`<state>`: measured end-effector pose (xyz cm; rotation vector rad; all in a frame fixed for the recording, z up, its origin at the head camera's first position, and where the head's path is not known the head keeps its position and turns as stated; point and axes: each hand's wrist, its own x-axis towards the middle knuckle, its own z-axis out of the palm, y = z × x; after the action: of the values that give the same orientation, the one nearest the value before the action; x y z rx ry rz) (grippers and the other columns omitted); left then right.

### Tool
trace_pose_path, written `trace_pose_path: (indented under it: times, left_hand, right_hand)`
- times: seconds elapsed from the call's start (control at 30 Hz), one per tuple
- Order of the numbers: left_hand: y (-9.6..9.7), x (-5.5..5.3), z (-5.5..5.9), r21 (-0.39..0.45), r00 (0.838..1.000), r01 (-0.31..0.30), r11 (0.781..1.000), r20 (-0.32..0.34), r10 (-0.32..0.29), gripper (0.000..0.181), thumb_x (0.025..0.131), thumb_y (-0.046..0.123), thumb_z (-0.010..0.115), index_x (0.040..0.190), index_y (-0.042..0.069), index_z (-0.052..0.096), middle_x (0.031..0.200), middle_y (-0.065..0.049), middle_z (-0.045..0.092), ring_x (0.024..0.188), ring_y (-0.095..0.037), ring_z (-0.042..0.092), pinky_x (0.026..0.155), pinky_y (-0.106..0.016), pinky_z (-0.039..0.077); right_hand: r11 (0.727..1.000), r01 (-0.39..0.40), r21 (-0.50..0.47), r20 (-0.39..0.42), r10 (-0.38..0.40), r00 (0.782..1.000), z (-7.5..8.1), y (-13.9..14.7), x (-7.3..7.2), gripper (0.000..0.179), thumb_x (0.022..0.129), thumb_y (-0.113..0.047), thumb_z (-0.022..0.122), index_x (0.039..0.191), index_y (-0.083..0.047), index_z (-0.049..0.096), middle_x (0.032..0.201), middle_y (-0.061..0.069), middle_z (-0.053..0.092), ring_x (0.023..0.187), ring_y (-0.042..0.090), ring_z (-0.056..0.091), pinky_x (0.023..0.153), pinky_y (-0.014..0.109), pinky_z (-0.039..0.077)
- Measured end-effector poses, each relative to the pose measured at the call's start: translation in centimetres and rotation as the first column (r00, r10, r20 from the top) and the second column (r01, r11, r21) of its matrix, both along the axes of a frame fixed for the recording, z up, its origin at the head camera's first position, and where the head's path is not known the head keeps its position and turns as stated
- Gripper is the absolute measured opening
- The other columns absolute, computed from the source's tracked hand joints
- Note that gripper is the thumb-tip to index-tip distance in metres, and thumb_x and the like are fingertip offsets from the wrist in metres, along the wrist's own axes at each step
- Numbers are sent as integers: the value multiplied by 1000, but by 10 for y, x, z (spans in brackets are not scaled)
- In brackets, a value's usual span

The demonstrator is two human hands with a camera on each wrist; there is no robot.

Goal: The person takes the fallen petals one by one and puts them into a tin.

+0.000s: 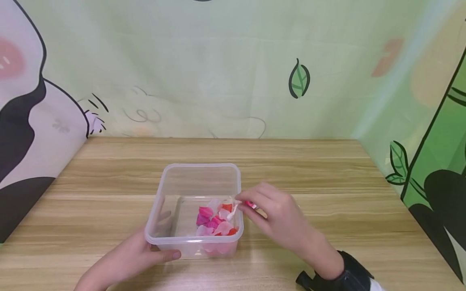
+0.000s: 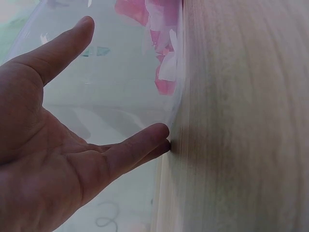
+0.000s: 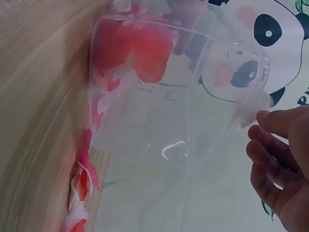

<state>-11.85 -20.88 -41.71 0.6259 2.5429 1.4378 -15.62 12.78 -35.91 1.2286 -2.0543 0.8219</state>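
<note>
A clear plastic box (image 1: 194, 238) stands on the table with pink, red and white petals (image 1: 214, 220) heaped at its right side. My left hand (image 1: 132, 250) rests against the box's left front corner, thumb along the front wall. In the left wrist view its fingers (image 2: 137, 145) look straight and spread beside the clear wall. My right hand (image 1: 276, 212) pinches a pale petal (image 1: 234, 208) at the box's right rim. The right wrist view shows that whitish petal (image 3: 253, 107), blurred, by the thumb and forefinger. More petals (image 3: 82, 186) lie outside the box, mostly hidden behind my right hand in the head view.
The wooden table (image 1: 309, 161) runs back to a green cloth backdrop (image 1: 218, 81) printed with a panda and leaves. A black strap (image 1: 346, 273) circles my right wrist.
</note>
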Motion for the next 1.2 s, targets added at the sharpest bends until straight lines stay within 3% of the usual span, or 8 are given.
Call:
trace_pose_path:
  times: [0.27, 0.47, 0.57, 0.67, 0.77, 0.87, 1.07, 1.2]
  left_hand:
    - [0, 0, -1, 14, 1000, 8, 1000, -9, -8, 124, 84, 27, 88, 165, 29, -6, 150, -37, 39, 119, -38, 59, 86, -31, 54]
    - [0, 0, 0, 2, 1000, -1, 1000, -4, 1, 124, 84, 29, 88, 165, 32, -5, 151, -35, 40, 122, -39, 58, 88, -32, 54]
    - [0, 0, 0, 0, 1000, -6, 1000, 9, 6, 122, 84, 30, 88, 166, 30, -3, 152, -34, 40, 122, -39, 57, 87, -30, 53]
    - [0, -1, -1, 8, 1000, -5, 1000, 19, 5, 122, 83, 30, 88, 166, 30, -2, 152, -33, 40, 121, -38, 58, 86, -29, 53]
    - [1, -1, -1, 6, 1000, -4, 1000, 12, 4, 123, 83, 30, 89, 165, 31, -3, 152, -33, 40, 120, -38, 58, 87, -29, 53]
    - [0, -2, -2, -8, 1000, 1, 1000, 6, -1, 123, 84, 32, 88, 166, 29, -4, 153, -33, 39, 123, -38, 56, 92, -30, 51]
    - [0, -1, -1, -23, 1000, 0, 1000, -1, 0, 122, 84, 34, 87, 166, 29, -3, 153, -31, 41, 126, -39, 55, 96, -33, 50]
    - [-1, -1, -2, 7, 1000, 12, 1000, -11, -12, 123, 84, 29, 88, 165, 29, -5, 152, -35, 39, 121, -38, 58, 89, -29, 52]
  right_hand:
    - [991, 131, 15, 59, -131, 990, 2, 12, -6, 25, 83, 1, 83, 106, -2, 74, 100, 5, 73, 85, 17, 67, 72, 28, 57]
    - [951, 272, 148, 163, -295, 942, 1, 27, -16, 21, 86, 0, 82, 105, -3, 74, 99, 5, 73, 81, 18, 65, 69, 31, 55]
    - [904, 337, 262, 232, -398, 888, 1, 32, -19, 20, 87, 0, 80, 105, -4, 74, 99, 6, 73, 80, 20, 66, 69, 34, 55]
    - [835, 377, 399, 303, -509, 806, -1, 37, -23, 17, 88, -2, 79, 104, -5, 73, 97, 7, 73, 84, 22, 68, 72, 39, 56]
    - [766, 375, 522, 350, -594, 724, -4, 44, -28, 15, 87, -1, 78, 101, -4, 72, 93, 8, 71, 84, 24, 66, 72, 41, 55]
    - [716, 354, 602, 371, -644, 669, -8, 53, -34, 13, 86, -1, 77, 97, -4, 71, 85, 6, 67, 77, 22, 62, 67, 39, 52]
    - [650, 320, 689, 396, -708, 584, -16, 64, -44, 10, 85, -1, 75, 92, -5, 70, 80, 2, 62, 69, 19, 54, 60, 35, 46]
    - [630, 306, 714, 407, -729, 551, -20, 69, -46, 17, 78, 4, 76, 90, -6, 69, 85, 4, 64, 70, 21, 54, 60, 36, 46]
